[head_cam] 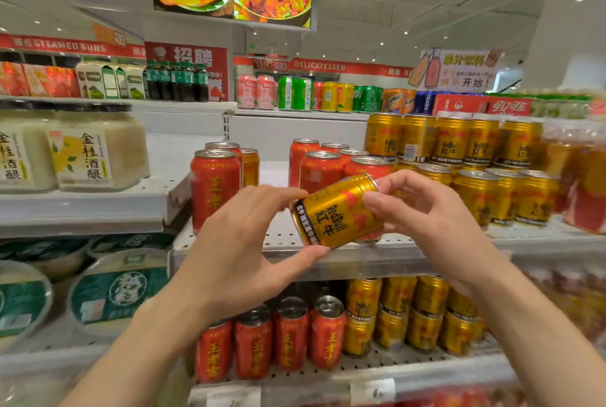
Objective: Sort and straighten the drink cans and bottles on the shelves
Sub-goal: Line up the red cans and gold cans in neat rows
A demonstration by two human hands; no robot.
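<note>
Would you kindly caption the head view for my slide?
Both hands hold a tilted gold metal drink can before shelved red cans.

One can (pixel 337 211) held tilted in front of the middle shelf (pixel 377 259), left hand (pixel 242 252) at its base, right hand (pixel 423 209) at its top. On that shelf: tall cans (pixel 214 186) left, a second tall-can cluster (pixel 323 165) behind the held can, short cans (pixel 475 190) right, stacked two high at back. Jars (pixel 95 150) on the adjoining shelf further left. Lower shelf (pixel 360 370): tall cans left, short cans right.
</note>
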